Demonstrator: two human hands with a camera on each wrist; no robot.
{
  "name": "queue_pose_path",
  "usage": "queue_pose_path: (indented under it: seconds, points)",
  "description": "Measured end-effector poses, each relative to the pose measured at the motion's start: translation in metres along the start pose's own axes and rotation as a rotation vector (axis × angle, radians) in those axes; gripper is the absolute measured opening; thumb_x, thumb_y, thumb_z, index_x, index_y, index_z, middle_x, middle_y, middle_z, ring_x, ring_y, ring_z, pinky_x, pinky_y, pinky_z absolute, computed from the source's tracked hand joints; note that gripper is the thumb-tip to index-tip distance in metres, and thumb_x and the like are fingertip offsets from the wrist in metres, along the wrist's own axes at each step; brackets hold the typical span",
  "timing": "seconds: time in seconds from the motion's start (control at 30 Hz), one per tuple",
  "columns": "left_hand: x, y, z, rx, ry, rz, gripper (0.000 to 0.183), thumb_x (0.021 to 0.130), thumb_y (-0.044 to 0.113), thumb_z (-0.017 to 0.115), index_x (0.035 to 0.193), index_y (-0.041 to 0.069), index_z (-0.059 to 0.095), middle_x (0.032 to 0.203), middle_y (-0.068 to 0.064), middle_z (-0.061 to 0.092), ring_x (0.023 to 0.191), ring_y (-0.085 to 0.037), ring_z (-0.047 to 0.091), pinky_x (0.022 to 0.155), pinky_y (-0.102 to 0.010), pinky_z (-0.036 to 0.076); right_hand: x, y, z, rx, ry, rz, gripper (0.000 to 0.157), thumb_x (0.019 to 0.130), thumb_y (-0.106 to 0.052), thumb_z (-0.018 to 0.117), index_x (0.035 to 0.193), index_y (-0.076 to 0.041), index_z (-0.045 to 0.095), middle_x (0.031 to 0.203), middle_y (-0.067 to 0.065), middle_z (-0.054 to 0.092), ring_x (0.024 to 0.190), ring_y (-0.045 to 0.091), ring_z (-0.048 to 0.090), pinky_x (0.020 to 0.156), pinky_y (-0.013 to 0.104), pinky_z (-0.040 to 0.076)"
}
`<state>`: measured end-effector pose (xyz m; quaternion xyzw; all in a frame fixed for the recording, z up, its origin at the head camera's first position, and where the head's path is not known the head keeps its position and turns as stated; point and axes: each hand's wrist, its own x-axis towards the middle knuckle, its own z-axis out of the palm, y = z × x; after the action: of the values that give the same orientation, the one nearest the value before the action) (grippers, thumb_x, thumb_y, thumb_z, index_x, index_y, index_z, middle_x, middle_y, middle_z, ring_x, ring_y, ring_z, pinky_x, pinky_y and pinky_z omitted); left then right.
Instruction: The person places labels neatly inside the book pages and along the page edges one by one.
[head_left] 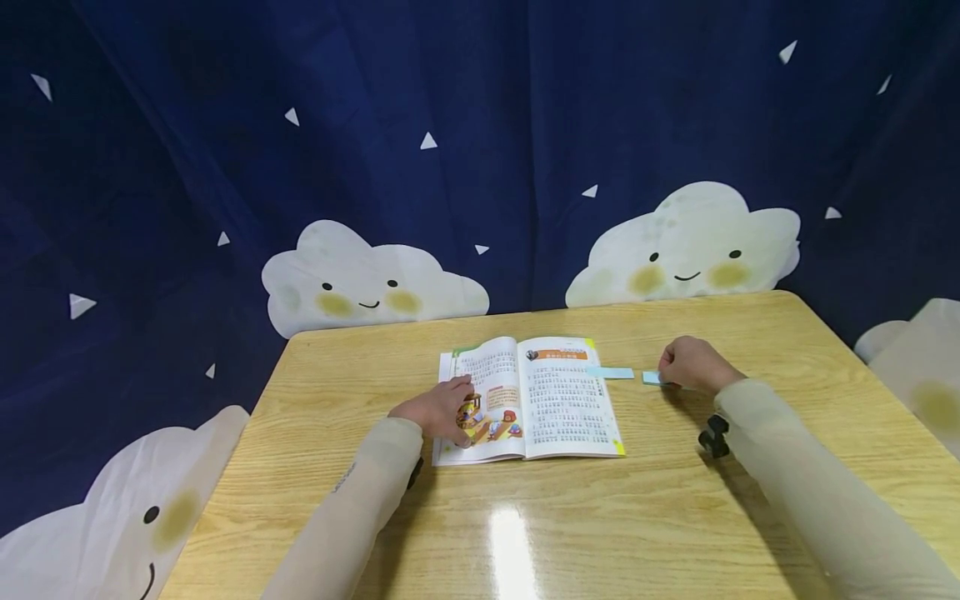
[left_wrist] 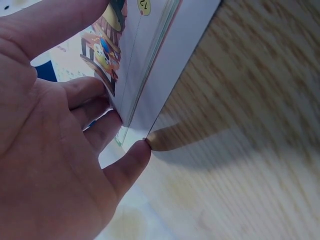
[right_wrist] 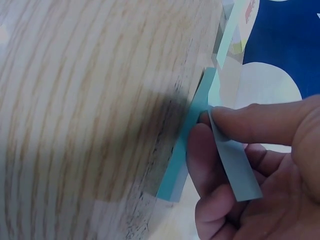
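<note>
An open book (head_left: 566, 408) with printed text and a cartoon picture lies on the wooden table. My left hand (head_left: 442, 410) rests on its left page, fingers spread; in the left wrist view the little finger (left_wrist: 131, 162) is at the page edge. A light blue sticky strip (head_left: 617, 373) juts from the right page over the table. To the right of it, my right hand (head_left: 696, 364) is at a small blue sticky-note pad (head_left: 651, 378). In the right wrist view, thumb and finger pinch one sticky note (right_wrist: 239, 175), lifted at an angle beside the teal pad (right_wrist: 179, 162).
The wooden table (head_left: 330, 375) extends around the book. Behind it hangs a dark blue curtain (head_left: 480, 100) with white clouds and triangles. A black device (head_left: 714, 437) sits at my right wrist.
</note>
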<state>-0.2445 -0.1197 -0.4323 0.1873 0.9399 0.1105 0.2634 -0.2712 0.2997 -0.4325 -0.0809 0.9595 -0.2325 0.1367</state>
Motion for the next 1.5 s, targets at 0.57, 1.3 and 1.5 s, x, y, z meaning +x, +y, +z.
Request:
queue_pose_path:
  seconds: [0.57,1.3,1.5]
  points:
    - [0.0004,-0.001,0.0024,0.007,-0.001,-0.002,0.089,0.084,0.031,0.079,0.156,0.012,0.03,0.169,-0.002,0.014,0.156,-0.026,0.015,0.124,-0.045,0.027,0.0009,0.0023,-0.0004,0.023,-0.017,0.007,0.019,0.089,-0.006,0.052,0.072,-0.005,0.061,0.067,0.006,0.061,0.063,0.017,0.049,0.069,0.034,0.041]
    - [-0.0015,-0.0004,0.0018,-0.009,0.001,0.004,0.087,0.084,0.03,0.079,0.155,0.012,0.032,0.169,-0.003,0.013,0.156,-0.027,0.014,0.123,-0.047,0.028,0.0036,0.0047,0.0012,-0.001,-0.012,0.011,0.017,0.09,-0.008,0.054,0.074,-0.005,0.061,0.068,0.006,0.062,0.065,0.018,0.051,0.068,0.033,0.042]
    - [-0.0025,0.0017,0.0,-0.005,0.003,0.007,0.086,0.084,0.028,0.08,0.155,0.011,0.033,0.169,-0.004,0.014,0.156,-0.028,0.015,0.123,-0.047,0.028,0.0045,0.0047,0.001,0.0,-0.006,0.001,0.017,0.088,-0.008,0.055,0.073,-0.006,0.061,0.069,0.006,0.062,0.065,0.017,0.051,0.068,0.032,0.042]
